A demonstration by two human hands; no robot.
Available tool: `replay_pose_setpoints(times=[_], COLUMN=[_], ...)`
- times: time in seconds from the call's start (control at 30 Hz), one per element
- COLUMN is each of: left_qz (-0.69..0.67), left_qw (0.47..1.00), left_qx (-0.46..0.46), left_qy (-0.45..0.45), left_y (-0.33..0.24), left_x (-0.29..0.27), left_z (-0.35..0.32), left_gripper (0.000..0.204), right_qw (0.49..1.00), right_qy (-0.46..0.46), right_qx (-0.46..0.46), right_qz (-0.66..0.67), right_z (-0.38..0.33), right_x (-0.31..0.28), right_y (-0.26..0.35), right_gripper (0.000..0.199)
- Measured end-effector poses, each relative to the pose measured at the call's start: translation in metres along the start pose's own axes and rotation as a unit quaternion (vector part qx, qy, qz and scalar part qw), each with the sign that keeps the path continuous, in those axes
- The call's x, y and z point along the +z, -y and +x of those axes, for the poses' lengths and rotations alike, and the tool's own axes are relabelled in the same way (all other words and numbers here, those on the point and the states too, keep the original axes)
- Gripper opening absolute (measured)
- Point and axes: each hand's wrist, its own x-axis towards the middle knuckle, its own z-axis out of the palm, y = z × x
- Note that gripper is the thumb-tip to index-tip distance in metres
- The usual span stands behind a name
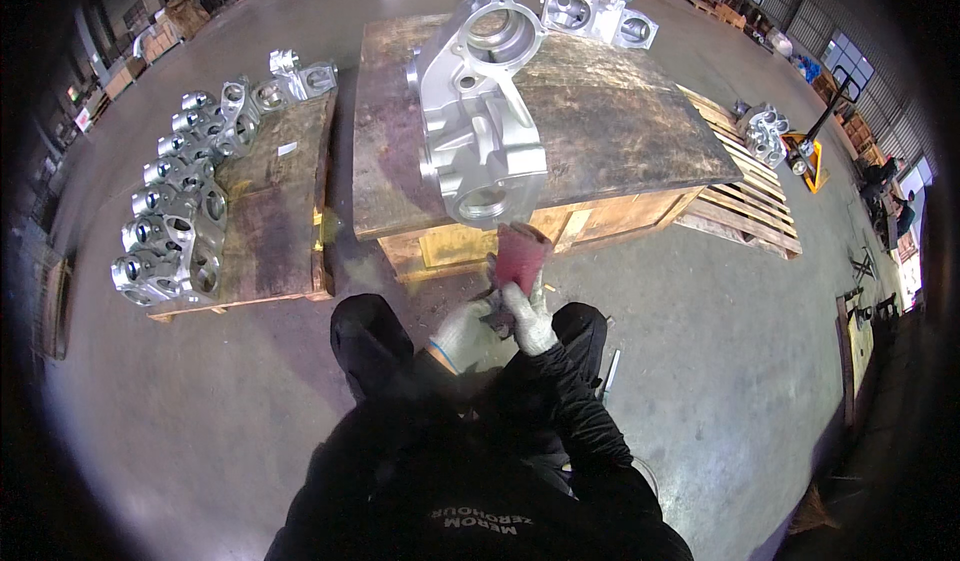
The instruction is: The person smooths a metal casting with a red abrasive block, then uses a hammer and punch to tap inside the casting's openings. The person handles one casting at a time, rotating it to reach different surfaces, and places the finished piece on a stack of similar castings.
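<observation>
Both my hands wear light grey work gloves and meet in front of my knees. My right hand (528, 313) holds up a reddish sheet of abrasive paper (520, 254) by its lower edge. My left hand (466, 333) sits just beside it, fingers curled against the sheet's bottom and the right glove. Just beyond the sheet, a large silver cast-metal housing (478, 111) with round bores lies on a worn wooden crate top (620, 131), its near end overhanging the front edge.
A second casting (598, 16) sits at the crate's far edge. Left, a low wooden pallet (280, 211) carries a row of several similar castings (180, 211). Right are slatted pallets (745, 201), another casting (765, 133) and a yellow pallet jack (812, 151). Grey concrete floor surrounds.
</observation>
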Motion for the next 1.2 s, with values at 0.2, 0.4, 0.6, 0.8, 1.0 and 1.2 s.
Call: replay_pose_setpoints(times=[0.2, 0.4, 0.6, 0.8, 1.0, 1.2], left_qz=[0.482, 0.663, 0.542, 0.651, 0.791, 0.829], left_qw=[0.851, 0.710, 0.829, 0.581, 0.317, 0.176], left_qx=[0.198, 0.221, 0.100, 0.480, 0.519, 0.487], left_qy=[0.068, 0.092, -0.097, -0.093, -0.068, 0.209], left_y=[-0.017, -0.029, -0.051, -0.146, -0.196, -0.218], left_x=[0.005, -0.020, -0.024, 0.047, 0.152, 0.186], left_z=[-0.013, -0.013, -0.006, -0.030, 0.033, 0.123], left_gripper=[0.027, 0.038, 0.038, 0.027, 0.036, 0.023], right_qw=[0.956, 0.934, 0.768, 0.523, 0.455, 0.524], right_qy=[0.055, -0.080, -0.088, 0.084, 0.161, 0.187], right_qx=[-0.207, -0.261, -0.282, -0.429, -0.460, -0.420], right_qz=[-0.199, -0.232, -0.568, -0.732, -0.746, -0.717], right_z=[0.008, 0.010, 0.004, 0.047, 0.086, 0.117], right_x=[0.016, 0.035, 0.009, -0.001, -0.029, -0.065], right_y=[0.014, 0.004, 0.025, 0.084, 0.092, 0.094], right_gripper=[0.097, 0.094, 0.077, 0.055, 0.044, 0.042])
